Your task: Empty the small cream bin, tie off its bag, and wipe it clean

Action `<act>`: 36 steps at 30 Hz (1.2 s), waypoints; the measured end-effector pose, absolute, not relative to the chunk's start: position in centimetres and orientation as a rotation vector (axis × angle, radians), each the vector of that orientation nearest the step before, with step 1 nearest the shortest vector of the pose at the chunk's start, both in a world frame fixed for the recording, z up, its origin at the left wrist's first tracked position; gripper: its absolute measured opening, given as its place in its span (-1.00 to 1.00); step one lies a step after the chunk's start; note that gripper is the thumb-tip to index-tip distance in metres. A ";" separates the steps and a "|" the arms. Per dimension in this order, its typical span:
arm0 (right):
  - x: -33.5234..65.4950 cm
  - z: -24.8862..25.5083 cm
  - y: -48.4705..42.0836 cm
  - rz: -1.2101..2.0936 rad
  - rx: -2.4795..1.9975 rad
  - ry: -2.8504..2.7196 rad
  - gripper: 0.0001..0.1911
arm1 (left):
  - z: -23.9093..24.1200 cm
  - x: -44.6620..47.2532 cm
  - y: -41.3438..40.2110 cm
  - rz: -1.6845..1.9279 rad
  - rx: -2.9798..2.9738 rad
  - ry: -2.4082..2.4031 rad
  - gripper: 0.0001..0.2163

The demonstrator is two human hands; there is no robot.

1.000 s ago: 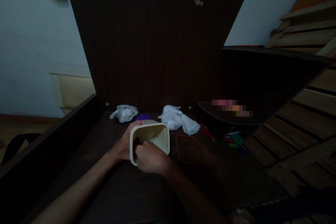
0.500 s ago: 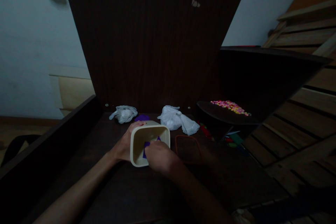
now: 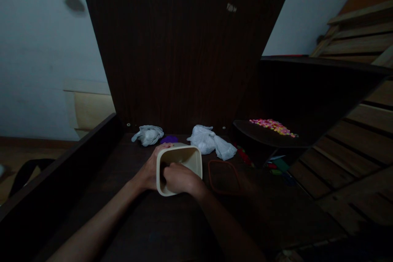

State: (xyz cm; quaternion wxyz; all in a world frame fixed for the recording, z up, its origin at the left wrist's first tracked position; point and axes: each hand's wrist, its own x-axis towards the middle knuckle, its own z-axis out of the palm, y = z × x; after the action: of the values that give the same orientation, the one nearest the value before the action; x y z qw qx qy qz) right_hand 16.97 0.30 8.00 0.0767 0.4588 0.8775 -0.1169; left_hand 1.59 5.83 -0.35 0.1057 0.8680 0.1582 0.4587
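A cream, square-mouthed plastic bin (image 3: 196,153) is tilted with its opening towards me. Around its left side wraps my left hand (image 3: 152,170), closed on the wall with the fingers mostly behind it. My right hand (image 3: 179,178) reaches into the opening with its fingers curled against the inner left wall. The purple cloth seen in that hand a moment ago is hidden under it now. To the right of the bin, a reddish-brown rounded-square frame (image 3: 209,174) lies on the dark wooden surface (image 3: 135,229).
Behind the bin are two pale plastic bags, one at left (image 3: 149,135) and one at right (image 3: 204,139), with a purple item (image 3: 169,140) between them. Colourful small pieces (image 3: 273,126) lie on a corner shelf (image 3: 245,129) at right. A raised board (image 3: 70,155) edges the left side.
My right hand has moved deeper into the bin and towards its left wall, and the purple cloth has gone out of sight. The whole view has shifted slightly.
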 end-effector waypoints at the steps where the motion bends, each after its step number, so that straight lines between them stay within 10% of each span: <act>1: 17.2 8.3 -0.2 -0.359 1.349 2.651 -0.73 | -0.3 1.6 5.9 1.348 2.554 0.465 0.11; 28: 19.9 8.8 -3.9 -0.428 1.881 2.884 -0.74 | 2.0 1.6 4.2 1.531 2.728 0.714 -0.20; 36: 17.7 7.8 -2.9 -0.566 2.073 2.908 -0.76 | 0.6 2.6 4.5 1.495 2.691 0.728 0.01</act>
State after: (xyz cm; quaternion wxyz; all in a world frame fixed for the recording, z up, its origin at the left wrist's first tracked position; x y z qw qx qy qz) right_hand 17.69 -2.85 7.76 -0.2349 0.5572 0.7818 -0.1520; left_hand 2.57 4.52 0.63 -0.0108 0.8507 0.2300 0.4726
